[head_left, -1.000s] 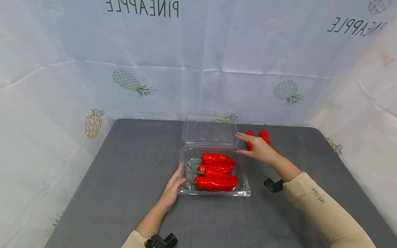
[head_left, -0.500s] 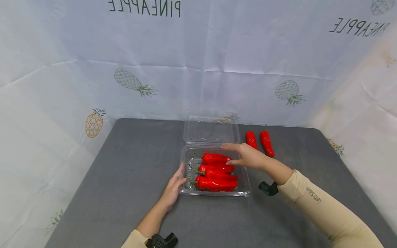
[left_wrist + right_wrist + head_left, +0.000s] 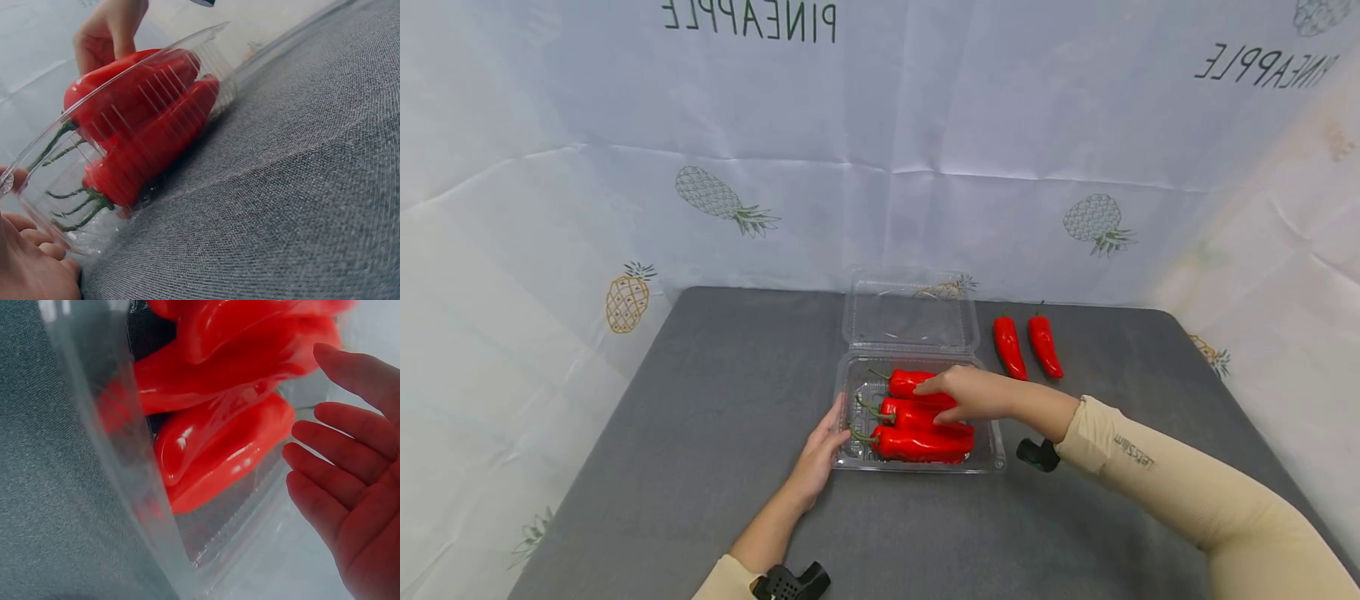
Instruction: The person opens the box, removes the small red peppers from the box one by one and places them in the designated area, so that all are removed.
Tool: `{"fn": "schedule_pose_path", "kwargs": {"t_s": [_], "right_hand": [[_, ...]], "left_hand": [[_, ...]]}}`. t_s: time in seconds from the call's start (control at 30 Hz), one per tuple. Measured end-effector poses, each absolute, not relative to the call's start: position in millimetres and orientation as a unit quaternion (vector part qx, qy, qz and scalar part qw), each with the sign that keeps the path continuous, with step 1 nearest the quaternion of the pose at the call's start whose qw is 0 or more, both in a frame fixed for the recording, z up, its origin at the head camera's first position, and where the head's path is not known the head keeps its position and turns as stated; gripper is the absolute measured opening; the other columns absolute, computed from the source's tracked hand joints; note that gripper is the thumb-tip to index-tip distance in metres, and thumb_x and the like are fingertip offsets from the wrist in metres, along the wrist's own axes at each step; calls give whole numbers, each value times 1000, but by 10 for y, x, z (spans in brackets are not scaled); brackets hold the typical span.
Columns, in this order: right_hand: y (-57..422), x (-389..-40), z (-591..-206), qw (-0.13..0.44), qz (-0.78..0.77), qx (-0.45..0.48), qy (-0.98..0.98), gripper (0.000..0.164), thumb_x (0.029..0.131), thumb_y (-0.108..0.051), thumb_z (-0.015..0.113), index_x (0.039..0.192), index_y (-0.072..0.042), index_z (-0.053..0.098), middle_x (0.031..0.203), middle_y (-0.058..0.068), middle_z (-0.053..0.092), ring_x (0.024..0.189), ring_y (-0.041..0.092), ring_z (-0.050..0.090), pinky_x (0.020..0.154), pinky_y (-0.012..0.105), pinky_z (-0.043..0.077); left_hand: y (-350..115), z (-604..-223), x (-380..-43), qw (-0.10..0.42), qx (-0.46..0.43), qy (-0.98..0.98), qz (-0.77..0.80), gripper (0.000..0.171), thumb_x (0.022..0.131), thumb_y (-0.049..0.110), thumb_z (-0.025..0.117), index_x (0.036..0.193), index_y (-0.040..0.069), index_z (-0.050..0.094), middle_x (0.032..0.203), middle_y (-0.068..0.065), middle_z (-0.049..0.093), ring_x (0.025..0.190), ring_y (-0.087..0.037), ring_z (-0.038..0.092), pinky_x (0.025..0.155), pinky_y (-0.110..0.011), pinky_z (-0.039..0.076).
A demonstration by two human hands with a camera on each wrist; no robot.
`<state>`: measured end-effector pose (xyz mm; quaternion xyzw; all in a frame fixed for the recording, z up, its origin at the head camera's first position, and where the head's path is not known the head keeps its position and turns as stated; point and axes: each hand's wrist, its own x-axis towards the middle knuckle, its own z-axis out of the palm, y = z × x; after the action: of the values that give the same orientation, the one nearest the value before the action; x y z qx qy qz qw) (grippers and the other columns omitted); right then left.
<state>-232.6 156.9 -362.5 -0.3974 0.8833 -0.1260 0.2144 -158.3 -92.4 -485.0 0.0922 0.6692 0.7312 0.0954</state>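
Note:
A clear plastic clamshell box [image 3: 917, 470] stands on the table, its lid [image 3: 910, 317] folded back. Several glossy red peppers [image 3: 921, 445] with green stems lie crosswise in it. My left hand [image 3: 811, 467] holds the box's left side; in the left wrist view its fingers [image 3: 39, 240] curl against the clear wall. Over the right part of the peppers is my right hand [image 3: 976, 392], thumb and fingers apart. The right wrist view shows that hand [image 3: 365, 487] with extended fingers beside the peppers [image 3: 231, 437]. Whether its fingertips touch a pepper I cannot tell.
Two more red peppers, one left [image 3: 1010, 346] and one right [image 3: 1045, 346], lie on the dark grey table [image 3: 737, 375] behind my right hand. A white pineapple-print cloth [image 3: 880, 208] hangs along the table's back edge and sides.
My right hand has moved left and toward me, from beside the lid to over the peppers in the box. The two loose peppers now show more fully. The left hand keeps its place.

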Motion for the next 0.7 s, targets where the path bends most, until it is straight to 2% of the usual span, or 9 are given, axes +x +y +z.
{"fn": "schedule_pose_path", "kwargs": {"t_s": [0.27,0.47,0.7], "right_hand": [[1442,-2343,-3693,255,-104,-387,880,47,81,-19,71,125,-6,60,117,6,66,94,14,61,87,31,52],[1404,-2363,-3714,268,-100,-389,875,45,80,-15,70,124,-5,60,117,6,65,91,13,56,82,28,50],[1382,-2367,-3724,285,-111,-393,867,40,82,-12,66,120,-2,62,129,12,58,116,25,55,96,38,47]], "left_hand": [[-928,-4848,-1580,93,96,663,736,61,93,6,37,147,-5,11,156,-19,4,143,-31,-1,96,2,17],[-928,-4841,-1576,95,94,670,730,60,94,7,36,147,-5,11,156,-19,4,144,-31,-2,96,1,16],[-930,-4835,-1571,96,90,674,727,60,94,9,37,147,-4,12,156,-18,6,144,-31,0,98,0,16]]}}
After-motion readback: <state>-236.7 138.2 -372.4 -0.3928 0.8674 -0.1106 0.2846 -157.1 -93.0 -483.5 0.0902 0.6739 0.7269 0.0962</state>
